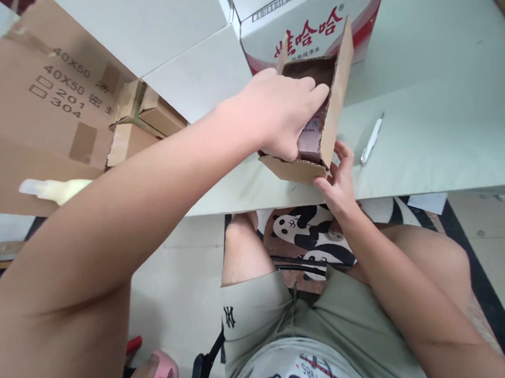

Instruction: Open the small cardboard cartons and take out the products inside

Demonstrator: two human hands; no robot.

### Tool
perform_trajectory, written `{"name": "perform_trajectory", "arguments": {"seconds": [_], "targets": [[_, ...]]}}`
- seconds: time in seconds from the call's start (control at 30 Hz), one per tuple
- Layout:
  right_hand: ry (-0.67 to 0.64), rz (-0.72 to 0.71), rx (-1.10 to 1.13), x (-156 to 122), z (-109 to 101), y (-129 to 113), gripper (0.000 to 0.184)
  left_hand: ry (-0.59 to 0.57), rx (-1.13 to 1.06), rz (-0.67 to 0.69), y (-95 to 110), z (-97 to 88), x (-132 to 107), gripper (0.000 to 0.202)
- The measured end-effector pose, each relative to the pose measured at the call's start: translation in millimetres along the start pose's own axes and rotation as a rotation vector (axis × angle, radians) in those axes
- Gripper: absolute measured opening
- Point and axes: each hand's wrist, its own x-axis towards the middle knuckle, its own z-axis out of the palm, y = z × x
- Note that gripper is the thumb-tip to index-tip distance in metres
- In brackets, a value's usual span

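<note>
A small open cardboard box (333, 107) stands near the table's front edge with its flaps up. My left hand (287, 107) reaches over and down into it, fingers curled. Beside those fingers a purplish printed package (309, 138) shows inside the box. What my left fingertips grip, if anything, is hidden. My right hand (341, 176) grips the box at its lower right corner, thumb in front and fingers along the side.
A white pen (372, 140) lies on the table (439, 122) to the right. Behind stands a white carton with red lettering (310, 30). On the left are a large brown carton (25, 137), smaller brown boxes (130, 143) and a pale yellow bottle (60, 189). Another person's pink-shod foot (159, 371) shows below.
</note>
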Motion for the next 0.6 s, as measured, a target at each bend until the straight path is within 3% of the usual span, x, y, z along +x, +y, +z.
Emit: {"name": "perform_trajectory", "arguments": {"seconds": [0.23, 0.5, 0.6], "targets": [[0.045, 0.046, -0.031, -2, -1, 2, 0.099, 0.122, -0.106, -0.103, -12, -16.0, -13, 0.093], [0.116, 0.086, -0.113, 0, -2, 6, 0.092, 0.312, -0.210, -0.154, -22, -46.1, -40, 0.110], [0.150, 0.062, -0.174, 1, -5, 10, 0.087, 0.407, -0.244, -0.247, -33, -53.1, -48, 0.108]]}}
